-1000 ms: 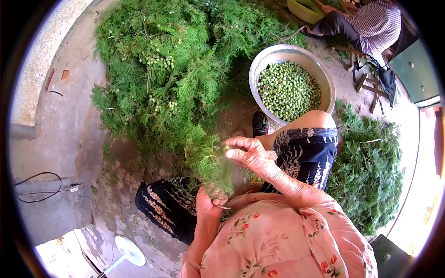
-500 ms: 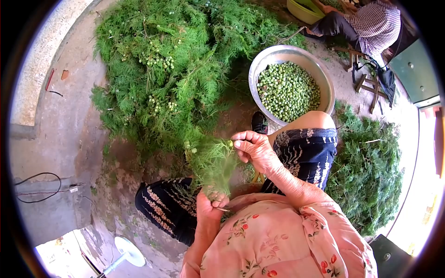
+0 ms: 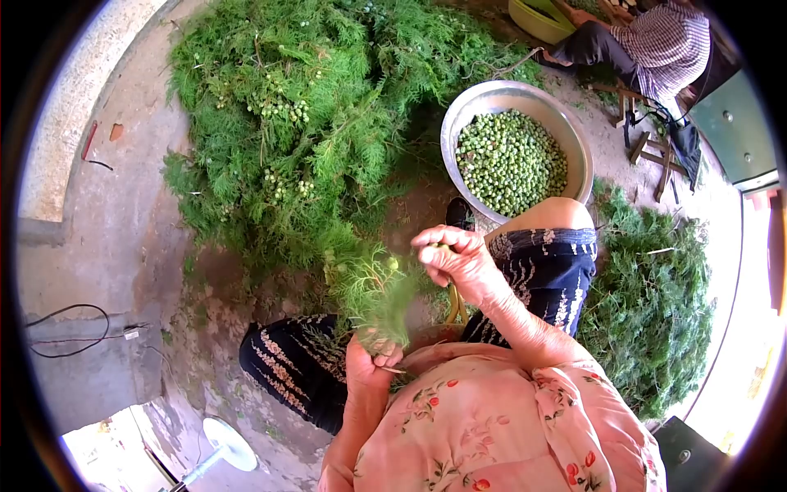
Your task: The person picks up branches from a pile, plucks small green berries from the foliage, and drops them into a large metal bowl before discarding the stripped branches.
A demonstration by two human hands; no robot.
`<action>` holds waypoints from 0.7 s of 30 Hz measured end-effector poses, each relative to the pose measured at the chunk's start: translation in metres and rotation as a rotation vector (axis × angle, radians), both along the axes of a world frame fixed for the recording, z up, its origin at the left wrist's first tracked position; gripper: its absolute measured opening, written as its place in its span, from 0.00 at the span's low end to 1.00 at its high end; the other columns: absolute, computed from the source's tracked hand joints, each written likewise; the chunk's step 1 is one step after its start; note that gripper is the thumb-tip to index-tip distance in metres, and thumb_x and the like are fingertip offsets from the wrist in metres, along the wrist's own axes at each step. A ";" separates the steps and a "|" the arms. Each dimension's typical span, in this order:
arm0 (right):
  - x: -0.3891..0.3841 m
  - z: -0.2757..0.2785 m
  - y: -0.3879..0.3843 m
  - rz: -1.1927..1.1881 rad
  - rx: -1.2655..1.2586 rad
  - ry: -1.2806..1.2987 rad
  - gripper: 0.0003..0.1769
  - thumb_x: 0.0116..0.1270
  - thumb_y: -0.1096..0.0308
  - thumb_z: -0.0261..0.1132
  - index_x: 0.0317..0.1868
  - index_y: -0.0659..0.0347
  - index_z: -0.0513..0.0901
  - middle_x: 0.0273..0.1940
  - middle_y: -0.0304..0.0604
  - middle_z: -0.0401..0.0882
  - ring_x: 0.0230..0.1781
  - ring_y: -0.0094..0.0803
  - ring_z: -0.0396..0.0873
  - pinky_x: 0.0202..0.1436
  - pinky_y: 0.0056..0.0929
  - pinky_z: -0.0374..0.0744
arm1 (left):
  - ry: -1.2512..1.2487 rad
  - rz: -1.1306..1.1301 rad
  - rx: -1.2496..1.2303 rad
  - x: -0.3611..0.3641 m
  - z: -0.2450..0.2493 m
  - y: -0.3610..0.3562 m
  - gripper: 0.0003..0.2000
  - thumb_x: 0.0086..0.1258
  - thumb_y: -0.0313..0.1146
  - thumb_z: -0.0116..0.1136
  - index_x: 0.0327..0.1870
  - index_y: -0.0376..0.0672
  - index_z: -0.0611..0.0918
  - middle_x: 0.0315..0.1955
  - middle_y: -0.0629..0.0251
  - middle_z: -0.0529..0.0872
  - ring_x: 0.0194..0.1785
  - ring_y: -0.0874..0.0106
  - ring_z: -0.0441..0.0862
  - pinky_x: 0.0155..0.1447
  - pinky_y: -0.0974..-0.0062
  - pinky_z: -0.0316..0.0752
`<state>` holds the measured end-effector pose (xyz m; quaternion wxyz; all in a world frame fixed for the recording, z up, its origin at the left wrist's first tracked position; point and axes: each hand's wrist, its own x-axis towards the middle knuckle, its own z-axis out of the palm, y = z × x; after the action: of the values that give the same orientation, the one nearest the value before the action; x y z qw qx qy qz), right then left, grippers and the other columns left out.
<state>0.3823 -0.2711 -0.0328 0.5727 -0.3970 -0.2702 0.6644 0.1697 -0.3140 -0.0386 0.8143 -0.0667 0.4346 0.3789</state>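
Note:
My left hand [image 3: 370, 361] is closed round the stem end of a feathery green sprig [image 3: 370, 287], which points up and away from me. A round green cone [image 3: 393, 263] shows near the sprig's tip. To the right of the sprig, apart from it, my right hand [image 3: 451, 256] has its fingers curled together with a small green cone between them. Beyond my right knee stands a wide metal basin [image 3: 580, 156] with many green cones [image 3: 510, 160] in it.
A large heap of green branches [image 3: 279, 123] lies ahead, and another pile [image 3: 648, 303] is at the right. At the top right a person [image 3: 664, 45] sits by a yellow-green tub [image 3: 537, 25]. A wooden stool [image 3: 656, 156] and a fan [image 3: 231, 445] are also in view.
My right hand has moved slightly right, away from the sprig, with a green cone in its fingers. The sprig has shifted a little in my left hand.

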 end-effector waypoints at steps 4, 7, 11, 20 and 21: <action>-0.009 0.007 0.004 0.038 0.392 -0.678 0.15 0.56 0.64 0.68 0.44 0.58 0.81 0.32 0.35 0.73 0.33 0.22 0.70 0.35 0.22 0.72 | 0.025 0.018 -0.026 0.004 0.002 0.001 0.09 0.64 0.31 0.44 0.21 0.46 0.69 0.11 0.72 0.67 0.09 0.78 0.60 0.16 0.79 0.56; -0.015 0.008 0.005 0.050 0.416 -0.807 0.15 0.55 0.64 0.69 0.43 0.59 0.81 0.30 0.34 0.73 0.31 0.22 0.71 0.33 0.23 0.72 | 0.001 0.014 -0.011 0.003 0.001 -0.001 0.10 0.64 0.31 0.44 0.20 0.46 0.69 0.11 0.72 0.67 0.08 0.78 0.60 0.16 0.79 0.55; -0.021 0.002 0.003 -0.161 0.221 -0.667 0.10 0.58 0.67 0.68 0.39 0.61 0.80 0.27 0.32 0.73 0.24 0.18 0.69 0.29 0.19 0.70 | 0.024 0.010 0.074 0.002 0.002 -0.003 0.11 0.65 0.31 0.43 0.20 0.46 0.69 0.09 0.73 0.65 0.08 0.78 0.59 0.14 0.80 0.55; 0.006 0.009 0.024 -0.389 -0.091 0.149 0.03 0.64 0.72 0.59 0.35 0.61 0.76 0.35 0.43 0.78 0.28 0.26 0.76 0.24 0.20 0.74 | -0.039 0.083 0.144 -0.005 0.000 -0.006 0.07 0.66 0.32 0.45 0.28 0.44 0.74 0.12 0.72 0.71 0.10 0.77 0.64 0.16 0.79 0.57; 0.009 0.007 0.024 -0.318 -0.106 0.243 0.02 0.64 0.72 0.59 0.34 0.62 0.76 0.36 0.44 0.78 0.29 0.27 0.76 0.25 0.21 0.75 | 0.052 0.100 0.117 -0.002 0.005 -0.005 0.06 0.65 0.33 0.46 0.28 0.44 0.74 0.14 0.72 0.72 0.12 0.75 0.66 0.16 0.79 0.57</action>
<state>0.3910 -0.2476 -0.0262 0.6772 -0.3809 -0.0977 0.6219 0.1681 -0.3194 -0.0339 0.7854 -0.0307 0.4286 0.4454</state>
